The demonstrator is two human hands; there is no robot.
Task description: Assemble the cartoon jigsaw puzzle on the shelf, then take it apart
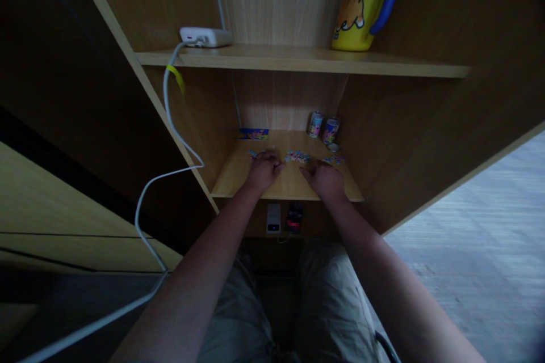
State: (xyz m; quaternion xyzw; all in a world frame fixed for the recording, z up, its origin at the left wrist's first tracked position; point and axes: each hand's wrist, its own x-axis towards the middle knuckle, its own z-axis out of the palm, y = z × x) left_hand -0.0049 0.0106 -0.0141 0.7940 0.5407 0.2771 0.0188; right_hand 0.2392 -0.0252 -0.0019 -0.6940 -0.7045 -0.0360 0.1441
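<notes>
Small multicoloured pieces, too small to name, lie on the middle wooden shelf (276, 187) in a central pile (297, 156), a left pile (254, 154) and a right pile (334, 159). My left hand (264, 170) is by the left pile and partly covers it, with its fingers drawn together. Just in front of the right pile, my right hand (327, 179) has curled fingers, its thumb pointing towards the central pile. Whatever either hand may pinch is hidden. Behind them stand two small printed cans (315, 124) (330, 131), with a round lid (332, 147) beside them.
A blue printed card (254, 134) lies at the shelf's back left. On the upper shelf (272, 58) are a white power bank (206, 37) and a yellow mug (361, 8). A white cable (145, 193) hangs at left. Two devices (273, 219) (294, 219) sit below.
</notes>
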